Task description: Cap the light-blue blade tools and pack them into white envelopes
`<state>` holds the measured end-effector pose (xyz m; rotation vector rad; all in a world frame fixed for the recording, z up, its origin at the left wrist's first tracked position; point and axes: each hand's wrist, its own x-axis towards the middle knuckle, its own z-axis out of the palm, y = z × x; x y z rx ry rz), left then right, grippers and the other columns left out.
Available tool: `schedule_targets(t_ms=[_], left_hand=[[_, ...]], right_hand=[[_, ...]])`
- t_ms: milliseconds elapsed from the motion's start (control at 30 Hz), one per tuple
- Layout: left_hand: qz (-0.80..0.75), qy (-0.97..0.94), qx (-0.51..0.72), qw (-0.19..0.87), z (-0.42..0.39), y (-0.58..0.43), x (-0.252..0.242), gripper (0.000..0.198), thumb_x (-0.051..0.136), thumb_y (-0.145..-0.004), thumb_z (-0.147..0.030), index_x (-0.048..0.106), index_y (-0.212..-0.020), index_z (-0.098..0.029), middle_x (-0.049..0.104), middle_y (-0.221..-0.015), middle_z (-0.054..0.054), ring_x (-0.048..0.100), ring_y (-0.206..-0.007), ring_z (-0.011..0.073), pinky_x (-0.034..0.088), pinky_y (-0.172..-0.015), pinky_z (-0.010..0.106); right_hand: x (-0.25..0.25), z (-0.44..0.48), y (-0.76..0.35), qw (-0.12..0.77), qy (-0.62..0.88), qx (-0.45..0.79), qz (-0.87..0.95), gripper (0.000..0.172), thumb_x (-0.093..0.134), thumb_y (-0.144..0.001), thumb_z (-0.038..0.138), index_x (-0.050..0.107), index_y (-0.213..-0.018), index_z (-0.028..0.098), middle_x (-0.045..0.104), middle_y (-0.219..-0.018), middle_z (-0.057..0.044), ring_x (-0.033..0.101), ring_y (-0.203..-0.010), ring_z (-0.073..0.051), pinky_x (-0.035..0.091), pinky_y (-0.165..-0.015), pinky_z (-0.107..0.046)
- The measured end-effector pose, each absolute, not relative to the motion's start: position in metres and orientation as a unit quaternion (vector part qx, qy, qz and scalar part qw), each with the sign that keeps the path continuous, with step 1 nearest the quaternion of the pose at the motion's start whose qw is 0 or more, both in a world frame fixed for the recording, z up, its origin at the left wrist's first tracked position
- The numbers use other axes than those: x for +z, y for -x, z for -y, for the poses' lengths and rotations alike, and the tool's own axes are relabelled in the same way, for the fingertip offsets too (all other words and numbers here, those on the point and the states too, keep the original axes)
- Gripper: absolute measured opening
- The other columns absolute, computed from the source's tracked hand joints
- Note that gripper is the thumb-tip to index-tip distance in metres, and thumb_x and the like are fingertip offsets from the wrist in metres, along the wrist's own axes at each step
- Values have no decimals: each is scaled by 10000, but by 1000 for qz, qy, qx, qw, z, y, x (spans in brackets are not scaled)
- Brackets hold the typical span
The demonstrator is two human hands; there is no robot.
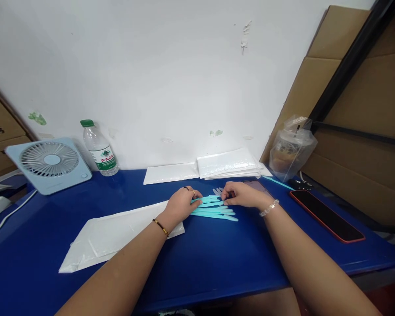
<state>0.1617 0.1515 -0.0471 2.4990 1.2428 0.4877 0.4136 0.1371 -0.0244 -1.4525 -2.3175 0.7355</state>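
Observation:
Several thin turquoise strips with paler tips lie fanned out on the blue table. My left hand is closed over their left ends, thumb and fingers pressed on them. At their right ends, my right hand pinches near the tip of an upper strip; what exactly it grips is too small to tell. Some pale, translucent tips show just left of my right fingers. A white padded envelope lies flat on the table, partly under my left wrist and forearm.
White envelopes are stacked by the wall. A blue fan and a water bottle stand at the back left. On the right are a bagged drink cup and a red-edged phone.

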Motion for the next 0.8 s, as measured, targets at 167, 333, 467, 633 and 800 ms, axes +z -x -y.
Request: schedule_targets(t_ms=[167,333,467,633,800], left_hand=[[-405,-884,194,130,-145,-162,-39,347,495,-836,-459,622,-1097,-269,604,-1075,39,527,-980,221,419,-792,314],[-394,-890,186,135,-144,-165,-31,237,451,-866,-346,664,-882,-243,659,-888,8,550,-870,184,401,-749,291],[-450,-861,198,132,-150,-158,-30,246,446,-852,-363,654,-833,-234,655,-835,8,557,-825,182,403,-688,278],[-473,-848,185,150,-155,-150,-37,266,460,-839,-409,663,-935,-265,642,-935,15,548,-911,209,421,-722,289],[-462,-859,168,145,-155,-153,-44,275,476,-830,-403,658,-994,-277,617,-972,32,541,-925,210,424,-733,286]], right_hand=[[-23,-135,-409,146,509,281,801,118,635,-717,268,629,-786,173,564,-785,-17,505,-670,-136,407,-592,-248],[-18,-135,-406,201,475,350,782,183,615,-755,343,603,-784,163,573,-701,7,495,-631,-117,393,-589,-240],[-25,-145,-419,244,504,354,749,234,626,-744,384,610,-774,153,599,-711,-8,520,-647,-124,406,-617,-254],[-29,-149,-429,232,539,334,737,216,637,-731,361,639,-807,159,624,-743,-22,548,-675,-138,429,-634,-266],[-19,-137,-422,188,495,291,797,196,642,-728,358,679,-806,182,616,-794,-25,545,-704,-146,424,-623,-256]])
